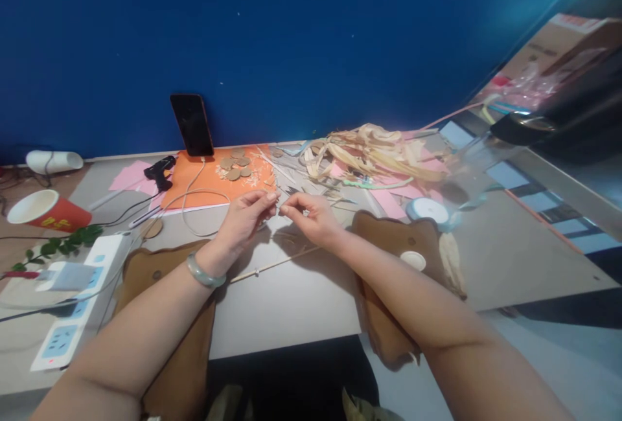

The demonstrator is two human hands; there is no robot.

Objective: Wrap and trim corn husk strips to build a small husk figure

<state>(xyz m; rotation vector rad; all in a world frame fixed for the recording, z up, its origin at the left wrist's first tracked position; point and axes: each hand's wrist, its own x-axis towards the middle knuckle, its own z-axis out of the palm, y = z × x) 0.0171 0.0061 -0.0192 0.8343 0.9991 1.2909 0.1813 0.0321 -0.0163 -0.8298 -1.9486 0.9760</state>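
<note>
My left hand (247, 217), with a pale green bangle (207, 271) on its wrist, is closed in a pinch over the middle of the table. Facing it, my right hand (315, 219) also pinches, its fingertips almost against the left ones. Whatever sits between the fingertips is too small to make out. Below the hands a thin wooden stick (279, 265) lies aslant on the table. Brown cushioned pads (165, 278) lie under the left forearm, and a similar brown pad (383, 239) is under the right one. Small dry scraps lie beneath my hands.
Behind the hands, orange paper (187, 184) bears several round brown discs (234, 173). A phone (192, 126) leans on the blue wall. Dried husks (369, 149) are heaped at back right. A power strip (80, 304) and red paper cup (51, 210) stand left.
</note>
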